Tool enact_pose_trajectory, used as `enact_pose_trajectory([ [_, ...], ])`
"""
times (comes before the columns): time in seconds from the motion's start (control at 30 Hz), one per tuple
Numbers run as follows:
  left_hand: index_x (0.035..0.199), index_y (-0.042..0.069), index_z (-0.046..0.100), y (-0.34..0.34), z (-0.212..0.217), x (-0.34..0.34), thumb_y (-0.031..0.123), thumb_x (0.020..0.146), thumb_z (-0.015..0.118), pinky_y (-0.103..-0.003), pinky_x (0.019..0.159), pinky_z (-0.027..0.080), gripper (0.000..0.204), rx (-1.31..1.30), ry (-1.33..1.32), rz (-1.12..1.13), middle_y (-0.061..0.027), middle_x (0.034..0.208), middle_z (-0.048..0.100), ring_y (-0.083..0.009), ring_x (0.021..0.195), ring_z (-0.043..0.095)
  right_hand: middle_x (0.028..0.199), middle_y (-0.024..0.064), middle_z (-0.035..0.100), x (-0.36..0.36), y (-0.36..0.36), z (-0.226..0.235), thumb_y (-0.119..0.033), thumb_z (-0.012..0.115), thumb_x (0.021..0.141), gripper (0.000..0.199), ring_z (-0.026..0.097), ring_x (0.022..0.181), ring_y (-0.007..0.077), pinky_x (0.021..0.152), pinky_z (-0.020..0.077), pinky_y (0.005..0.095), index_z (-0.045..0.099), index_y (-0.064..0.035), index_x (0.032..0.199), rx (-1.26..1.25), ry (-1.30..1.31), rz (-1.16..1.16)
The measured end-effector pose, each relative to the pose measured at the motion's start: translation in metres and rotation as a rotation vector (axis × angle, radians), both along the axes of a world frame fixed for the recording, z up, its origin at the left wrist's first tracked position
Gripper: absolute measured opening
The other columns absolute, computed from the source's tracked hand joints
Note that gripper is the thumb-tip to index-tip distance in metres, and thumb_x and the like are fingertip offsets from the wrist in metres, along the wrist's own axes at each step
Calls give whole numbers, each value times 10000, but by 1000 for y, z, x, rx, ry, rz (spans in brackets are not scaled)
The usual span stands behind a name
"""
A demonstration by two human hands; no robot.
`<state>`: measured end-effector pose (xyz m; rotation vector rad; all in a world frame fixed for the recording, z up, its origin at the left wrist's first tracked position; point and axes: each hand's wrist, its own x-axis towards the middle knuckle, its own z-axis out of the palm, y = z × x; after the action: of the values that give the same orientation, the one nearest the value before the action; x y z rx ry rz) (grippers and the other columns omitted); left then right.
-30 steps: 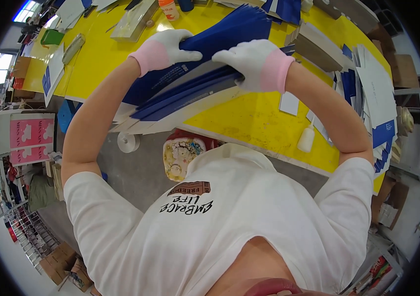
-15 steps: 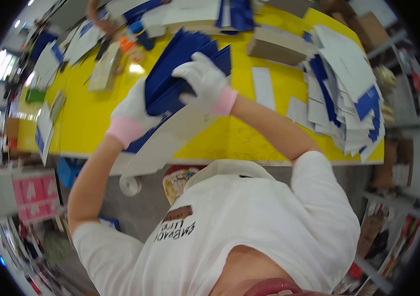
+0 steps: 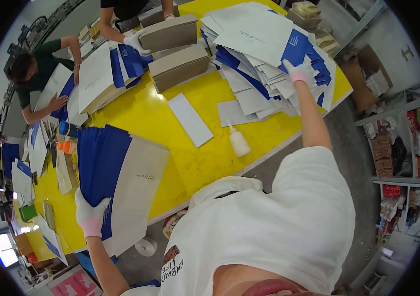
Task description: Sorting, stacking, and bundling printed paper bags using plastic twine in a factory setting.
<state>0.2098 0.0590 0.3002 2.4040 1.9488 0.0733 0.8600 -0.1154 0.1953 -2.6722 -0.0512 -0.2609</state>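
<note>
In white gloves with pink cuffs, both my hands are on flat white-and-blue paper bags. My left hand (image 3: 91,214) grips the lower left edge of a fanned stack of paper bags (image 3: 131,182), thumb on top. The fingers under it are hidden. This stack lies at the near edge of the yellow table, blue side to the left. Far to the right, my right hand (image 3: 301,72) rests on the blue edge of a big untidy pile of paper bags (image 3: 254,32), thumb and fingers apart.
Between the piles lie a white card strip (image 3: 190,120) and a white glue bottle (image 3: 239,143) on the yellow table (image 3: 180,170). Grey-brown card stacks (image 3: 179,68) stand beyond. Two co-workers handle bags at the far side. An orange bottle (image 3: 66,147) is left of my stack.
My right hand has left the blue bags and reached right to the big pile. My left hand has lowered the stack onto the table. The view has turned to the right.
</note>
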Motion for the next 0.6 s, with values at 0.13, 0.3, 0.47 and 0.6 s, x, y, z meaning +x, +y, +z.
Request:
enact_pose_trajectory([
  [0.13, 1239, 37, 401, 5, 1, 19, 291, 631, 755, -362, 890, 421, 748, 13, 22, 52, -169, 1138, 544, -334, 1038, 535, 910, 107, 589, 90, -45, -90, -539, 729, 620, 681, 580, 762, 247, 683, 490, 346, 563, -14, 1020, -196, -399, -52],
  [0.3, 1216, 44, 433, -1, -7, 23, 270, 644, 744, -365, 876, 428, 690, 96, 23, 115, -172, 1120, 551, -339, 1019, 541, 737, 20, 568, 28, -19, -18, -84, 677, 764, 251, 532, 499, 107, 375, 376, 196, 531, -71, 968, 1234, 631, 431],
  [0.47, 1197, 45, 463, -24, 9, 18, 238, 632, 749, -369, 861, 432, 662, -5, -136, 115, -183, 1104, 561, -325, 1031, 541, 827, 60, 584, -55, 20, 16, -92, 667, 780, 309, 577, 731, 157, 571, 467, 261, 521, -55, 1050, 1390, 525, 725],
  [0.6, 1209, 28, 460, -31, 8, 8, 348, 617, 738, -377, 915, 407, 728, 12, -118, -64, -194, 1161, 536, -328, 1078, 512, 1155, 114, 549, -144, 39, 81, -164, 587, 858, 457, 531, 1021, 236, 898, 426, 347, 426, -14, 1258, 1434, 465, 650],
])
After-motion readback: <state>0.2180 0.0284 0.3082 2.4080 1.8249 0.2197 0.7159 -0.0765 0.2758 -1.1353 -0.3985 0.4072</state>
